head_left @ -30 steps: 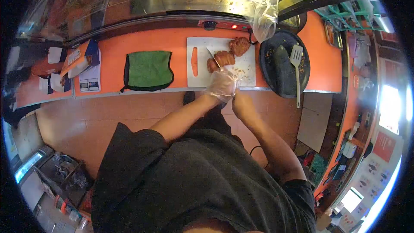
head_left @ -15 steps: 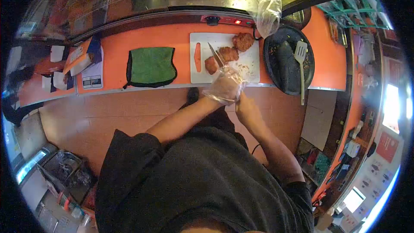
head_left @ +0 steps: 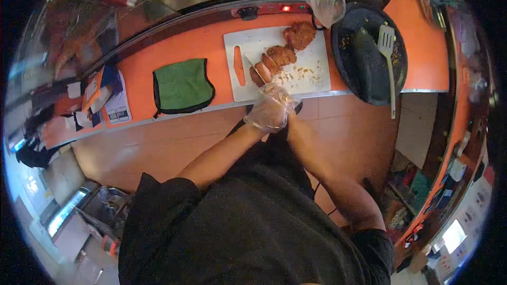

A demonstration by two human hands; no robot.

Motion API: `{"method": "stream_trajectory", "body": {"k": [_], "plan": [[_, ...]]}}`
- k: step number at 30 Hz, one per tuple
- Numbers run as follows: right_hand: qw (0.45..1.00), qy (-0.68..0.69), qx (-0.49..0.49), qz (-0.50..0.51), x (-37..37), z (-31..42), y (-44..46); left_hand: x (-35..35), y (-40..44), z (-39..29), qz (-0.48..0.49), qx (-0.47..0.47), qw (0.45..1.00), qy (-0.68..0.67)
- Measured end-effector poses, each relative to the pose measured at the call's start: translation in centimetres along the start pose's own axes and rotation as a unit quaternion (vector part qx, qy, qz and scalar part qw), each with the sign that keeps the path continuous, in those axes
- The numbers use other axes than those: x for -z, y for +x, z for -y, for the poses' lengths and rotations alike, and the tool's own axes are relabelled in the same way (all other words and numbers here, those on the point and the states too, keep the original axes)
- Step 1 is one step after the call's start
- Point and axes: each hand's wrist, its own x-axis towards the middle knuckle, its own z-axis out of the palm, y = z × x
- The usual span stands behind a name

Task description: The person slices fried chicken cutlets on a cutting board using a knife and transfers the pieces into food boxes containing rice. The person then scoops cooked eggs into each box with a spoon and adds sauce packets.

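Note:
A knife [head_left: 255, 68] slants across a piece of browned meat [head_left: 259, 76] on the white cutting board [head_left: 231, 40]. My left hand [head_left: 272, 106], in a clear plastic glove, is closed at the board's front edge, just below that piece; what its fingers grip is hidden. Close behind it is my bare right hand [head_left: 291, 121], partly covered by the glove and closed round the knife's handle end, in line with the blade. Sliced meat [head_left: 278, 58] lies beside the blade, and a larger browned piece [head_left: 299, 35] rests at the board's back right.
A green cloth [head_left: 183, 85] lies left of the board. To the right, a dark round pan [head_left: 348, 68] bears a slotted spatula [head_left: 387, 42], its handle over the counter edge. A plastic bag [head_left: 326, 0] hangs behind the board. Papers and boxes [head_left: 97, 92] stand far left.
The view has turned and shifted, so the counter appears tilted. The blade now lies across the front-left meat piece, where slices show apart. Both hands remain together at the board's front edge.

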Motion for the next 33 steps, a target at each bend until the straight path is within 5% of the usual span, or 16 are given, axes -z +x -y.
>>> {"method": "stream_trajectory", "body": {"k": [3,6,9,13,14,16,17,19,22,26,30,33], "plan": [[0.995,-0.09,0.006,0.036,-1.1,-1.6,1.3,0.0,0.3,-0.3,0.048,0.024,0.999,0.0],[0.997,-0.063,0.05,0.02,-1.2,-2.0,1.1,0.3,0.9,-0.9,-0.007,0.036,0.999,0.03],[0.994,-0.068,0.084,0.033,-3.4,-5.4,2.4,0.6,1.0,-0.9,0.097,0.103,0.99,-0.002],[0.998,-0.035,0.024,0.048,0.4,-2.0,1.8,1.7,1.3,-0.5,-0.146,0.055,0.988,0.013],[0.998,-0.009,0.026,0.064,0.9,-2.5,2.3,2.2,1.4,-0.3,-0.143,0.056,0.988,0.014],[0.996,0.017,0.03,0.085,1.3,-3.5,2.9,3.9,1.7,0.2,-0.27,0.228,0.935,0.01],[0.995,0.025,0.032,0.088,1.3,-3.9,3.0,3.7,0.8,1.5,-0.27,0.232,0.934,0.015],[0.994,0.033,0.04,0.099,1.0,-4.6,3.3,3.1,-0.8,4.3,-0.19,0.269,0.914,-0.238],[0.991,0.072,0.071,0.085,0.5,-5.5,3.1,3.2,-0.5,3.9,-0.25,0.256,0.865,-0.351],[0.985,0.131,0.033,0.11,3.1,-5.5,1.4,3.2,-2.0,5.7,-0.204,0.22,0.876,-0.379],[0.972,0.159,-0.12,0.123,6.0,-6.5,-0.5,4.9,-3.6,5.1,-0.15,0.284,0.937,-0.135],[0.981,0.163,-0.095,0.038,6.3,-9.6,-1.7,5.8,-3.6,5.1,-0.169,0.259,0.95,-0.043]]}}
